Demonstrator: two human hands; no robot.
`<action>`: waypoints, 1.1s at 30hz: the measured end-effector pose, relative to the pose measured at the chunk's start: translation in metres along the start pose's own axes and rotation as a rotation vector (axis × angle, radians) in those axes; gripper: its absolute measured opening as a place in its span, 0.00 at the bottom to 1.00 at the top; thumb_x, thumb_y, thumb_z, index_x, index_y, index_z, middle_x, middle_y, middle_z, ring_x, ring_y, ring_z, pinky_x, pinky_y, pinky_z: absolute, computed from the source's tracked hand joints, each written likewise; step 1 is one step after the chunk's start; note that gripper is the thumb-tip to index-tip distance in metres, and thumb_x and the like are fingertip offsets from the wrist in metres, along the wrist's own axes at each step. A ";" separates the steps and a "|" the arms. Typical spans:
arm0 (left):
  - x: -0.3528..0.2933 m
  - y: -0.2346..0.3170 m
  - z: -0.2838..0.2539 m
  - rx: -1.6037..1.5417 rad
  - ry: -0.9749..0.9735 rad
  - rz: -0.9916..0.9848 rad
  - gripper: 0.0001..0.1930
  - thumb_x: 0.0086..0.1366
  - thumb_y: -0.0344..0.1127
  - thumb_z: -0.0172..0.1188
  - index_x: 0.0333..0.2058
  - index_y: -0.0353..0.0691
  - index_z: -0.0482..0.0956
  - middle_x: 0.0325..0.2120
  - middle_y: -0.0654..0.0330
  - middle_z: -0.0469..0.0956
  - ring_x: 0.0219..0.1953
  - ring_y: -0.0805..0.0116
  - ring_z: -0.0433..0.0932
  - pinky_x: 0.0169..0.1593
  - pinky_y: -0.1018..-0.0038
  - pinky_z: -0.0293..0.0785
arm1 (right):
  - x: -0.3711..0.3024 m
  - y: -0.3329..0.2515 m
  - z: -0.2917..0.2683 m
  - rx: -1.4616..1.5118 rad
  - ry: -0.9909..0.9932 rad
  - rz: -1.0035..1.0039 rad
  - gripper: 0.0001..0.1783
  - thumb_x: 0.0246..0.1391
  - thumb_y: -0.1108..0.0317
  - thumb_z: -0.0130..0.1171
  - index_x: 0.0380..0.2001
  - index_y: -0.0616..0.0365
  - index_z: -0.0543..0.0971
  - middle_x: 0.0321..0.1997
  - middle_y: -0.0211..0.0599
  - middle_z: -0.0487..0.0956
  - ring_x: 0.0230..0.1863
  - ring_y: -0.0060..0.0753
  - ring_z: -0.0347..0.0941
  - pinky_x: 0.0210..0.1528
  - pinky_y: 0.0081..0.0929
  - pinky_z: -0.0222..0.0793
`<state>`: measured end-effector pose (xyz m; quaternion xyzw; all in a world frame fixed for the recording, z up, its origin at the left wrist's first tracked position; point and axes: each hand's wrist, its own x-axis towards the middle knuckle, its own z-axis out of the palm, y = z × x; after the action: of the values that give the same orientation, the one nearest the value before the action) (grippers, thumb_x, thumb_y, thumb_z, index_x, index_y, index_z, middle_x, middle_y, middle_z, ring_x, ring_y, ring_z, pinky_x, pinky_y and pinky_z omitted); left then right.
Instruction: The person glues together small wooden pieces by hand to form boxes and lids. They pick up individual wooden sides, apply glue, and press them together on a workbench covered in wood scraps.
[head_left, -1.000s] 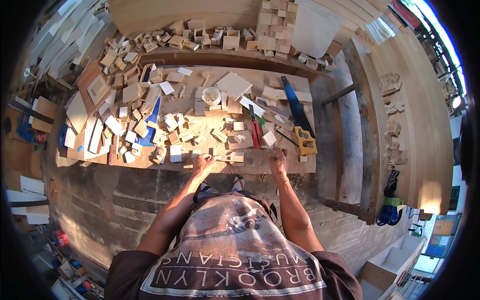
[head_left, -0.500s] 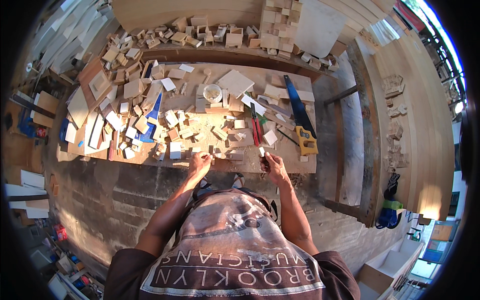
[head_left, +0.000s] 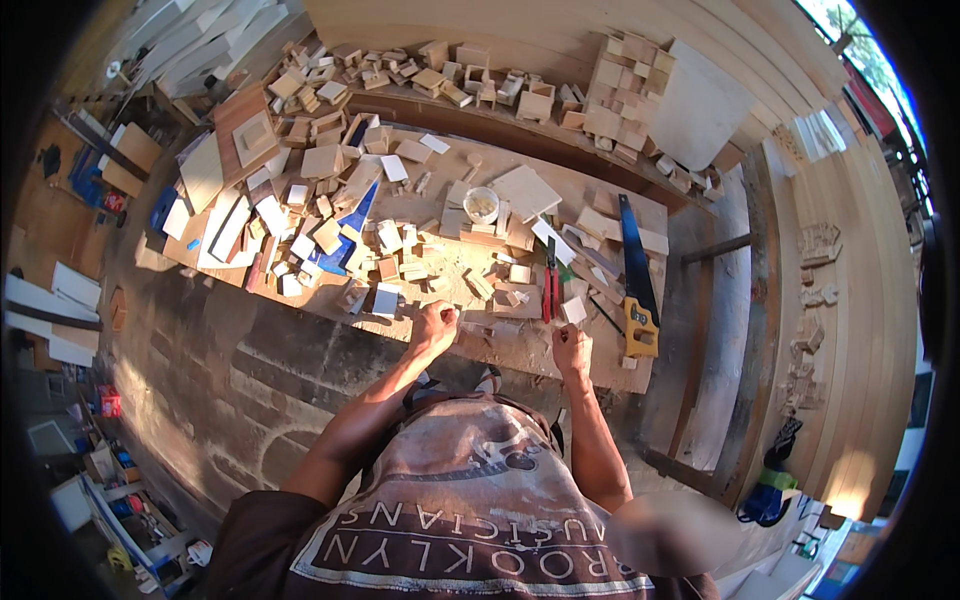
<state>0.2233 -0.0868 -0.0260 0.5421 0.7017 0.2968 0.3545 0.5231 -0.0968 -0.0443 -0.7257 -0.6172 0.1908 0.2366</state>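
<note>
My left hand [head_left: 436,326] is closed in a pinch at the near edge of the workbench [head_left: 335,283], beside the sawdust and loose wooden blocks [head_left: 480,285]. Whatever its fingers hold is too small to make out. To its right my right hand [head_left: 573,353] is also closed, just below a pale square wood piece [head_left: 574,310]; the curled fingers hide anything inside. Red-handled pliers [head_left: 551,292] lie between and beyond the two hands. A handsaw [head_left: 640,280] with a yellow handle rests to the right, apart from my right hand.
A round tub [head_left: 481,205] stands mid-bench near a flat square board [head_left: 528,192]. Many small wood offcuts pile up at left around a blue triangular tool [head_left: 348,240]. Small wooden boxes [head_left: 535,100] line the back ledge. Another plank surface [head_left: 850,330] runs along the right.
The view has turned, so the bench appears tilted and shifted right. My right hand has curled over, and the pale-tipped small piece seen at its fingers no longer shows.
</note>
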 end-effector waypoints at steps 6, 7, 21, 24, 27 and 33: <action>0.010 0.004 -0.024 0.070 0.046 -0.081 0.15 0.64 0.41 0.60 0.26 0.33 0.78 0.17 0.49 0.76 0.20 0.57 0.77 0.27 0.63 0.70 | 0.065 -0.050 0.012 0.193 -0.070 -0.128 0.10 0.51 0.67 0.66 0.35 0.60 0.80 0.29 0.46 0.82 0.32 0.43 0.82 0.35 0.34 0.77; 0.015 0.004 -0.029 0.084 0.063 -0.060 0.15 0.64 0.41 0.60 0.26 0.33 0.78 0.17 0.49 0.76 0.20 0.57 0.77 0.27 0.63 0.70 | 0.083 -0.062 0.013 0.118 -0.183 -0.140 0.19 0.48 0.67 0.68 0.44 0.58 0.78 0.38 0.46 0.81 0.36 0.43 0.80 0.39 0.34 0.77; 0.122 -0.005 -0.117 0.013 0.087 -0.066 0.07 0.63 0.35 0.63 0.36 0.40 0.83 0.25 0.55 0.83 0.27 0.64 0.82 0.31 0.68 0.76 | 0.195 -0.164 0.038 0.057 -0.479 -0.250 0.56 0.31 0.67 0.77 0.65 0.55 0.59 0.64 0.48 0.67 0.64 0.52 0.65 0.63 0.40 0.66; 0.141 -0.031 -0.121 0.007 0.091 -0.051 0.06 0.63 0.33 0.62 0.37 0.39 0.82 0.26 0.56 0.83 0.27 0.67 0.82 0.31 0.70 0.76 | 0.188 -0.155 0.043 0.086 -0.352 -0.387 0.52 0.31 0.69 0.77 0.63 0.54 0.62 0.59 0.46 0.70 0.59 0.53 0.69 0.59 0.41 0.69; 0.159 -0.056 -0.117 -0.116 0.176 0.029 0.05 0.63 0.35 0.62 0.34 0.41 0.82 0.25 0.54 0.83 0.25 0.61 0.82 0.30 0.68 0.76 | 0.174 -0.154 0.039 0.104 -0.322 -0.353 0.49 0.31 0.70 0.75 0.61 0.57 0.65 0.59 0.46 0.70 0.58 0.52 0.71 0.58 0.41 0.72; 0.170 -0.055 -0.140 -0.005 0.102 0.035 0.04 0.62 0.28 0.60 0.35 0.36 0.81 0.26 0.56 0.82 0.26 0.69 0.79 0.31 0.71 0.74 | 0.162 -0.147 0.037 0.064 -0.287 -0.329 0.46 0.31 0.71 0.74 0.59 0.59 0.67 0.58 0.47 0.72 0.57 0.49 0.72 0.56 0.38 0.74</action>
<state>0.0511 0.0608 -0.0200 0.5377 0.7084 0.3321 0.3143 0.4104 0.0856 0.0127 -0.5726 -0.7483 0.2704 0.1974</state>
